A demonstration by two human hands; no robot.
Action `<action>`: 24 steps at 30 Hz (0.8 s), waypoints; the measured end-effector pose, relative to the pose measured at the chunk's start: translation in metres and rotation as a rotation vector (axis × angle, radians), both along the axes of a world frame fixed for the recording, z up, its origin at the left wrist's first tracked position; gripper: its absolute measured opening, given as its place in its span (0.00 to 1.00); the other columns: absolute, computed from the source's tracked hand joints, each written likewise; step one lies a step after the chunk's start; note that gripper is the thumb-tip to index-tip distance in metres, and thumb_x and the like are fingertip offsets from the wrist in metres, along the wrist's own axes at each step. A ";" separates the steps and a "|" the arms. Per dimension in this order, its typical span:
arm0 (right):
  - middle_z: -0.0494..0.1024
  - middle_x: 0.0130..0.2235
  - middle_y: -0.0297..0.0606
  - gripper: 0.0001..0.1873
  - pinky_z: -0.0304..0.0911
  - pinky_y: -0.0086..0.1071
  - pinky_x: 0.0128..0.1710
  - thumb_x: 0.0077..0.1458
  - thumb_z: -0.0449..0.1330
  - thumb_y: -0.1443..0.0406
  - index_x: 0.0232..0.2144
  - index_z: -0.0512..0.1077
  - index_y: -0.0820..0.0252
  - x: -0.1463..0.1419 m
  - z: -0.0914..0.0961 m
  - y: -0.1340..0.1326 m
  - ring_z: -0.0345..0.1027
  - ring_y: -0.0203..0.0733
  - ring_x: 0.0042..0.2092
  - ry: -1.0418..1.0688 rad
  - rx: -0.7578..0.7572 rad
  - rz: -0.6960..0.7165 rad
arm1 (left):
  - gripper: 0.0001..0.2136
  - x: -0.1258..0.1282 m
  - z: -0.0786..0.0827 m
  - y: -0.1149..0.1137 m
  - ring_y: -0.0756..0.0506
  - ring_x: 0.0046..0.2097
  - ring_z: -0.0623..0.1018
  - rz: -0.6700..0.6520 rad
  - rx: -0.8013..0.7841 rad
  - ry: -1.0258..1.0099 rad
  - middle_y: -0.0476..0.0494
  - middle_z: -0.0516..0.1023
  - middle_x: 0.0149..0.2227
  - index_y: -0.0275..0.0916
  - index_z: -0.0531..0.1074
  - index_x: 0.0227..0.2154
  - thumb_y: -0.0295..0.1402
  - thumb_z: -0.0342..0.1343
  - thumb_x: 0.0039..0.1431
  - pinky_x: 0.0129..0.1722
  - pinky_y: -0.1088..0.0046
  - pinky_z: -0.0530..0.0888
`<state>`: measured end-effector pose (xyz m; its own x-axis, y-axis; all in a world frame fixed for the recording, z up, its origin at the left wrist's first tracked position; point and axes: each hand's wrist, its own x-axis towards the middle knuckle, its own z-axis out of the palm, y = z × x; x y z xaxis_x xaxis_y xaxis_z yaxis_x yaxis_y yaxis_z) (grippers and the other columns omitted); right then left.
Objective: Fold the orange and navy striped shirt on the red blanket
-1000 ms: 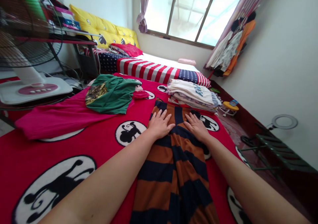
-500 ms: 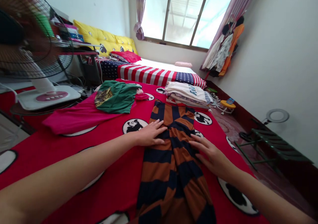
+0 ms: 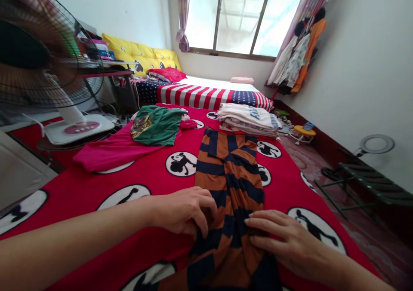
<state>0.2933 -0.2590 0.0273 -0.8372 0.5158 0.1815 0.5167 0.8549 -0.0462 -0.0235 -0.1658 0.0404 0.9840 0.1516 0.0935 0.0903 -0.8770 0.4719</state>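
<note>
A brown and navy striped garment (image 3: 230,170) lies lengthwise on a red blanket (image 3: 145,175) printed with black monkey figures in white circles. My left hand (image 3: 183,211) rests on the garment's near left edge with its fingers curled into the cloth, which bunches under them. My right hand (image 3: 287,241) lies on the near right side of the garment, fingers stretched out and pressed flat on the fabric. The cloth is gathered between the two hands.
A stack of folded clothes (image 3: 248,119) sits beyond the garment's far end. A green shirt (image 3: 158,125) lies on a pink garment (image 3: 109,151) at the left. A standing fan (image 3: 41,59) spins at far left. A green rack (image 3: 364,183) stands on the right floor.
Both hands have slid along the striped garment from its far end to its near part. The left hand's fingers have gone from flat to curled into the cloth.
</note>
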 end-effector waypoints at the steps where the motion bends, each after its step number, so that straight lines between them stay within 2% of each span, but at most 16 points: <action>1: 0.74 0.54 0.43 0.17 0.64 0.39 0.53 0.62 0.49 0.71 0.49 0.71 0.55 -0.003 -0.001 -0.001 0.65 0.44 0.55 0.036 -0.012 0.016 | 0.06 0.001 -0.001 -0.003 0.44 0.47 0.72 -0.015 -0.031 -0.020 0.45 0.76 0.45 0.46 0.79 0.33 0.27 0.62 0.53 0.50 0.68 0.67; 4: 0.77 0.47 0.44 0.15 0.63 0.38 0.52 0.63 0.48 0.70 0.47 0.71 0.56 -0.010 0.005 0.007 0.69 0.42 0.49 0.134 -0.165 0.032 | 0.06 0.008 0.001 0.000 0.45 0.44 0.74 -0.009 -0.278 -0.053 0.44 0.79 0.40 0.43 0.77 0.33 0.26 0.58 0.55 0.49 0.69 0.68; 6: 0.78 0.42 0.44 0.14 0.65 0.37 0.47 0.63 0.49 0.66 0.43 0.73 0.58 -0.013 0.012 0.030 0.72 0.42 0.43 0.268 -0.346 -0.083 | 0.05 0.018 0.003 0.016 0.46 0.39 0.76 0.085 -0.572 -0.050 0.44 0.79 0.36 0.40 0.76 0.34 0.28 0.58 0.54 0.44 0.71 0.72; 8: 0.78 0.35 0.43 0.14 0.67 0.34 0.38 0.61 0.51 0.60 0.37 0.75 0.60 -0.012 0.017 0.068 0.72 0.43 0.36 0.505 -0.546 -0.389 | 0.07 0.032 0.005 0.042 0.48 0.33 0.76 0.358 -0.843 -0.094 0.45 0.78 0.32 0.36 0.74 0.34 0.32 0.59 0.52 0.33 0.75 0.72; 10: 0.76 0.28 0.39 0.16 0.65 0.31 0.26 0.55 0.56 0.54 0.30 0.74 0.61 -0.008 0.019 0.110 0.70 0.41 0.27 0.722 -0.726 -0.820 | 0.11 0.045 0.005 0.071 0.50 0.28 0.73 0.767 -0.960 -0.195 0.47 0.75 0.28 0.35 0.73 0.34 0.37 0.60 0.51 0.25 0.78 0.68; 12: 0.73 0.22 0.38 0.18 0.59 0.29 0.19 0.54 0.57 0.53 0.28 0.73 0.63 -0.001 0.017 0.141 0.64 0.38 0.21 0.733 -0.807 -0.989 | 0.14 0.051 0.004 0.093 0.51 0.26 0.71 1.082 -0.946 -0.274 0.48 0.73 0.29 0.35 0.72 0.38 0.40 0.59 0.53 0.22 0.80 0.64; 13: 0.72 0.21 0.37 0.18 0.56 0.28 0.17 0.54 0.57 0.53 0.29 0.73 0.64 0.003 0.015 0.150 0.62 0.36 0.19 0.721 -0.837 -1.042 | 0.16 0.050 0.003 0.100 0.52 0.26 0.70 1.165 -0.925 -0.301 0.48 0.72 0.29 0.35 0.71 0.42 0.40 0.59 0.53 0.21 0.80 0.63; 15: 0.73 0.23 0.37 0.19 0.56 0.27 0.16 0.54 0.57 0.53 0.38 0.72 0.64 0.009 0.009 0.153 0.63 0.36 0.19 0.743 -0.844 -1.108 | 0.21 0.045 0.000 0.103 0.52 0.27 0.69 1.208 -0.890 -0.347 0.49 0.71 0.30 0.37 0.68 0.49 0.40 0.59 0.53 0.22 0.80 0.64; 18: 0.77 0.29 0.38 0.28 0.63 0.29 0.20 0.51 0.60 0.51 0.49 0.65 0.61 0.014 -0.003 0.135 0.71 0.43 0.26 0.871 -0.736 -1.066 | 0.25 0.035 -0.009 0.093 0.50 0.31 0.72 1.110 -0.842 -0.394 0.50 0.71 0.29 0.38 0.65 0.53 0.39 0.61 0.52 0.27 0.79 0.67; 21: 0.79 0.34 0.41 0.32 0.69 0.33 0.30 0.47 0.63 0.48 0.50 0.63 0.59 0.013 -0.018 0.123 0.75 0.47 0.36 0.993 -0.608 -0.963 | 0.26 0.036 -0.022 0.088 0.47 0.36 0.75 1.045 -0.734 -0.490 0.47 0.74 0.31 0.36 0.67 0.50 0.38 0.63 0.49 0.33 0.75 0.70; 24: 0.78 0.36 0.42 0.34 0.70 0.35 0.34 0.45 0.64 0.49 0.50 0.64 0.59 0.008 -0.026 0.134 0.75 0.48 0.37 1.077 -0.490 -0.968 | 0.27 0.052 -0.033 0.096 0.45 0.38 0.77 1.046 -0.692 -0.608 0.43 0.76 0.37 0.37 0.67 0.50 0.37 0.65 0.47 0.37 0.71 0.72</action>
